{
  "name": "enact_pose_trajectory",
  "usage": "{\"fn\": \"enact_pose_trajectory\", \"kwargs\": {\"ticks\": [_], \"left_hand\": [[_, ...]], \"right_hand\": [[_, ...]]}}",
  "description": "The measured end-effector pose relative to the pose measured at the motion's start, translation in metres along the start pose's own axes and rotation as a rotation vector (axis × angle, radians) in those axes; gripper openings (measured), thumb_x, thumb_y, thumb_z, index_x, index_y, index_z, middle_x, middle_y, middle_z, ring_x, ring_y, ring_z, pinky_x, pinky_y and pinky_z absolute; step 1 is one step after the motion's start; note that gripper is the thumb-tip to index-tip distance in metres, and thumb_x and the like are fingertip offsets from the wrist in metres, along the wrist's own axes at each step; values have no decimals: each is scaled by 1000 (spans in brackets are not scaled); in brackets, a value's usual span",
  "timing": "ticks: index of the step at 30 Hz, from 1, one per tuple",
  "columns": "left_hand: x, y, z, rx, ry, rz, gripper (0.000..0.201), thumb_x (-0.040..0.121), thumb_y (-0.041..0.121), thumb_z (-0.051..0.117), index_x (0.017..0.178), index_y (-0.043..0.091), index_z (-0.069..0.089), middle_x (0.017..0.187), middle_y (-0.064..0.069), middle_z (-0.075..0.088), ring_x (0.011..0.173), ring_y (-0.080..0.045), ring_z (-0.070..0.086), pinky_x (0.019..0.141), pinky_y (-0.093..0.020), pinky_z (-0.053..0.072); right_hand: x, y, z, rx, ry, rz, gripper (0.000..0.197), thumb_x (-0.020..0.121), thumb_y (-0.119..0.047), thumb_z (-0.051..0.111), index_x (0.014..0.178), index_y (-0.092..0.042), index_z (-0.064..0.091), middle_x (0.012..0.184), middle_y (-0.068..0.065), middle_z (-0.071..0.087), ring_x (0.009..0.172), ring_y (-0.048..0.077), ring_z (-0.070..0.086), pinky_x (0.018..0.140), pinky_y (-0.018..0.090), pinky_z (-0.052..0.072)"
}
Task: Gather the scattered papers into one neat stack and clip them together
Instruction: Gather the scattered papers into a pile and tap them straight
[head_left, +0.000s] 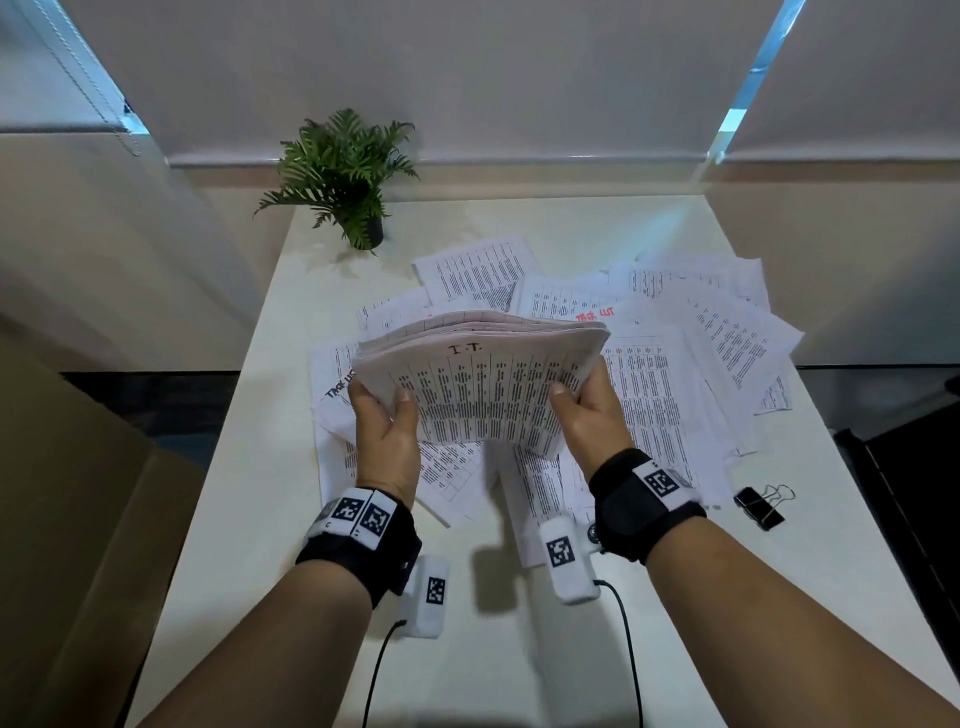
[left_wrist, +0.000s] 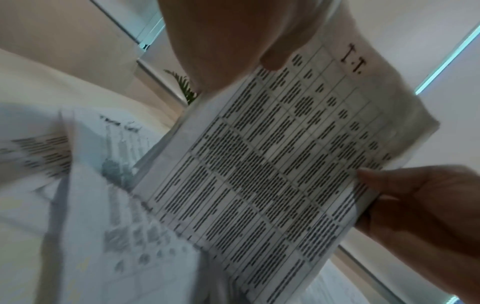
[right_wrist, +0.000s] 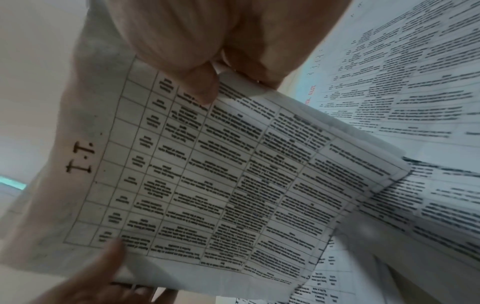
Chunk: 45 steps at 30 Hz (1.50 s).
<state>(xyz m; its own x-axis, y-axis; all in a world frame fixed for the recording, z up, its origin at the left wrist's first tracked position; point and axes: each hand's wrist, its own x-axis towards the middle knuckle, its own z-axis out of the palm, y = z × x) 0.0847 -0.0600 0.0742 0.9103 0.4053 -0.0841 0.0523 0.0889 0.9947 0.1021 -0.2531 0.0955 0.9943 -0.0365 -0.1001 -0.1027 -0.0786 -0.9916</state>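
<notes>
A thick stack of printed papers (head_left: 483, 384), its top sheet marked "I.T." above a table of text, is held up over the white table. My left hand (head_left: 387, 426) grips its left edge, thumb on top; my right hand (head_left: 584, 410) grips its right edge the same way. The stack bows upward between them. The wrist views show the same stack (left_wrist: 272, 164) (right_wrist: 207, 185) with a thumb pressed on the top sheet. Several loose sheets (head_left: 675, 353) lie scattered on the table beneath and behind. A black binder clip (head_left: 759, 506) lies at the right.
A small potted fern (head_left: 343, 176) stands at the table's far left corner. The white table (head_left: 270, 519) ends at a wall with blinds behind. A brown cardboard surface (head_left: 67, 519) flanks the left side, dark furniture the right. Wrist camera cables trail toward the near edge.
</notes>
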Motion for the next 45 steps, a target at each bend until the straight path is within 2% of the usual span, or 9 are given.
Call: {"fn": "enact_pose_trajectory", "kwargs": {"ticks": [5, 10, 17, 20, 22, 28, 35, 40, 45], "left_hand": [[-1, 45, 5, -86, 36, 282, 31, 91, 41, 54, 118, 29, 43, 118, -6, 55, 102, -14, 56, 88, -23, 49], [10, 68, 13, -45, 184, 214, 12, 96, 32, 50, 85, 27, 54, 89, 6, 61, 83, -9, 54, 80, -29, 45], [13, 59, 5, -20, 49, 313, 18, 102, 38, 32, 108, 30, 47, 103, 10, 54, 94, -2, 53, 87, -19, 44], [16, 39, -3, 6, -107, 201, 32, 97, 23, 49, 125, 21, 34, 115, 7, 52, 101, 7, 55, 92, -17, 46], [19, 20, -8, 106, -165, 77, 45, 94, 8, 58, 128, 22, 30, 120, 5, 56, 113, -6, 56, 102, -34, 46], [28, -27, -8, 338, -155, -116, 40, 96, 6, 46, 127, 30, 36, 120, 5, 56, 115, -19, 52, 107, -43, 39], [25, -20, 11, 439, -70, -16, 18, 101, 14, 40, 119, 15, 45, 108, -3, 58, 94, -21, 56, 74, -25, 43], [20, -36, 32, 536, -57, -61, 21, 97, 10, 49, 117, 10, 52, 102, -6, 60, 91, -24, 57, 78, -29, 42], [18, -78, 38, 679, -41, -245, 23, 96, 14, 50, 117, 5, 53, 109, -15, 62, 96, -32, 60, 87, -40, 51]], "right_hand": [[1, -3, -1, 46, -30, -21, 44, 94, 0, 44, 106, -41, 51, 111, -3, 61, 106, 8, 57, 88, 26, 48], [0, 0, -2, 83, -34, -23, 36, 94, -13, 52, 114, -43, 50, 119, -6, 63, 116, 12, 57, 98, 35, 47], [3, 2, -1, 98, 20, -32, 37, 94, -7, 50, 104, -42, 55, 108, -9, 64, 104, 7, 60, 91, 29, 50], [6, 4, -2, 100, 26, -9, 38, 95, -6, 49, 106, -41, 55, 109, -4, 65, 106, 12, 60, 88, 29, 49], [7, 5, -3, 82, 32, -12, 37, 95, -8, 49, 105, -42, 56, 109, -4, 65, 106, 13, 60, 89, 30, 49], [7, 21, -3, -24, -82, 108, 40, 95, -7, 47, 107, -45, 44, 114, -7, 60, 105, 7, 57, 90, 28, 48], [13, 25, -9, -200, 139, 123, 20, 95, -11, 50, 114, -17, 51, 104, 5, 64, 99, 22, 63, 76, 25, 54], [34, 45, -66, -411, 244, 137, 41, 92, -19, 57, 132, -19, 48, 126, 3, 54, 114, 16, 54, 100, 28, 43], [55, 93, -160, -742, 473, 398, 64, 82, -40, 64, 139, -25, 41, 152, 13, 21, 139, 34, 26, 115, 48, 24]]}}
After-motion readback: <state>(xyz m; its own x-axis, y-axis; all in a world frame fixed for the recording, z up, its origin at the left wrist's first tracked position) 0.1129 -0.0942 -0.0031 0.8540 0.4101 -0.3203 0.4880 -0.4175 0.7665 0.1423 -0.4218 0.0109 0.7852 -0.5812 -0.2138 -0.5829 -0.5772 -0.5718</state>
